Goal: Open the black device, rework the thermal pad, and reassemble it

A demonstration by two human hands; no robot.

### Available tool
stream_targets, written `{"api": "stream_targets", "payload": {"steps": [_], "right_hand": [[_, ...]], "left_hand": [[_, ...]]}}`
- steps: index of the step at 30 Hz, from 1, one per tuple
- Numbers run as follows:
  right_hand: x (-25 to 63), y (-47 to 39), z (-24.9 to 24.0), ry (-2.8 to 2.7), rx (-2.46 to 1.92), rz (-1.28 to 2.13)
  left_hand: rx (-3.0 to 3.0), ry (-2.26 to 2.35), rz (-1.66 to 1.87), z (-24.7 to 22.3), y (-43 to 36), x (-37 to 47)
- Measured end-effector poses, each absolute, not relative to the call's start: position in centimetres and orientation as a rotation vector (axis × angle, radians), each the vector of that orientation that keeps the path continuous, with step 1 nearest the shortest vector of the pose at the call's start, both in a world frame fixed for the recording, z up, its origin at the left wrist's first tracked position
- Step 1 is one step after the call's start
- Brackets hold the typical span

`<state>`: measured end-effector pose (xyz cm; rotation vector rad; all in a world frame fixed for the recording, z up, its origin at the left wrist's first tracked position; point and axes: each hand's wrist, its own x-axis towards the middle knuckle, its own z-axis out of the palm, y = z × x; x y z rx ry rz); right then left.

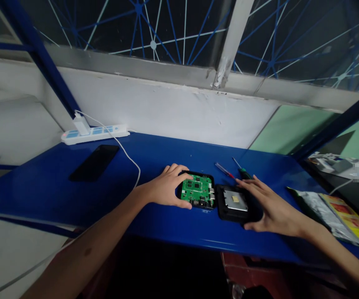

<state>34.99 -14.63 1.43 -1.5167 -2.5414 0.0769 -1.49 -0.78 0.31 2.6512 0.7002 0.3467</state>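
Observation:
My left hand [168,187] grips the left side of an open black device case, thumb at the near edge and fingers over the far edge. Inside that case lies a green circuit board [196,189] with ports along its right and near sides. Just to its right is the black case cover [224,212], inner side up, with a silver metal plate [240,200] and a small yellowish pad on it. My right hand [268,207] holds the cover's right side between thumb and fingers. Beyond it lie a red-tipped screwdriver [224,169] and a green-handled screwdriver [244,172].
A black phone [94,162] lies on the blue table [154,149] at the left. Behind it, a white power strip [97,133] carries a charger [81,124] with a trailing white cable [129,155]. On the right lies a silver and yellow packet [338,216].

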Motion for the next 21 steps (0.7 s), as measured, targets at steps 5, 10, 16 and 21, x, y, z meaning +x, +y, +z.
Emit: {"api": "stream_targets", "payload": {"steps": [5,10,16,21], "right_hand": [[35.3,-15.8,1.2,-2.452,-1.562,0.181],[34.9,-15.4,2.7,-2.325,-1.614,0.33],[31.2,-12.8,5.3,-2.278,-1.471,0.183],[27.6,-10.1,5.1,-2.3,-1.307,0.044]], "left_hand": [[2.608,0.735,0.26,0.7,-1.1,-1.4],[2.585,0.764,0.225,1.0,-1.3,-1.3],[2.561,0.768,0.283,1.0,-1.3,-1.2],[2.562,0.722,0.564,0.6,-1.2,-1.1]]}}
